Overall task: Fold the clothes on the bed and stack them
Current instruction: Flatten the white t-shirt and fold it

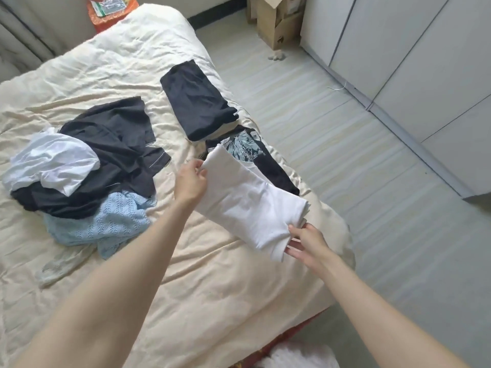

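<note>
We are gripping a folded white shirt (247, 203) with our left hand (190, 181) and right hand (308, 247) over the cream bed (212, 274), beside a grey floor (358, 181).

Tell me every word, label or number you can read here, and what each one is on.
None reads for certain.
Dark printed T-shirt: pale lettering inside the graphic, too blurred and turned to read.
Red-orange package at the head of the bed: a green and white label, too small.
Cardboard box on the floor: markings, illegible.

Both forearms are bare up to the near edge, left hand (190, 181) and right hand (308, 244) ungloved (no sleeves showing).
</note>
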The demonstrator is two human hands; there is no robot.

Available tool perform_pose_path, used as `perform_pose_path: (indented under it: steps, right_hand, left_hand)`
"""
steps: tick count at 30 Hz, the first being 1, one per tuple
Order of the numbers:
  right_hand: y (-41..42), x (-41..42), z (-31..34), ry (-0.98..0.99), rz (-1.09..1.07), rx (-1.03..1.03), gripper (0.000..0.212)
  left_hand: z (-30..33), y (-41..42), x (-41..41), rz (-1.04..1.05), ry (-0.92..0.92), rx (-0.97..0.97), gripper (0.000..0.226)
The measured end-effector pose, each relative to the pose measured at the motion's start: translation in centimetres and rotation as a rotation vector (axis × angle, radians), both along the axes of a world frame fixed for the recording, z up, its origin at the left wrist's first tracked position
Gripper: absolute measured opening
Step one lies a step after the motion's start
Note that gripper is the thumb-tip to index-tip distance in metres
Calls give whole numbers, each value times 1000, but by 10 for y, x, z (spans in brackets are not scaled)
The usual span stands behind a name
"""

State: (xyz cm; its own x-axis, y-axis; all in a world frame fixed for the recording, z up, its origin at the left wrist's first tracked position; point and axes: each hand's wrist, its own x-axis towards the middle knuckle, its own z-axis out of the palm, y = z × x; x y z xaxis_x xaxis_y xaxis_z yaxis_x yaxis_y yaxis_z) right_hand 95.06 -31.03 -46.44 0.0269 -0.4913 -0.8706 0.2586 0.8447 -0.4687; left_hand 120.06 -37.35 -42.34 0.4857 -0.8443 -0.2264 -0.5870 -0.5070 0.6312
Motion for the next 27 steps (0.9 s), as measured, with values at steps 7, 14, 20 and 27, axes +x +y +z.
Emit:
perform_pose_path:
  steps: [7,14,20,27]
  right_hand:
    - [-68,25,-62,-152,-137,15,18]
    - [-82,27,-107,-32,-150,112,6]
    - [-79,36,-91,906,336,-464,30]
    - [-104,52,-111,1191,1036,-1142,64]
  left_hand:
    - [-46,-122,12,-110,-97,-64,29]
    - [-113,-163,10,-79,-221,11,29]
    - [-132,-150,5,-218,-458,-147,35]
    - [-165,-135,-2,-740,-612,98,59]
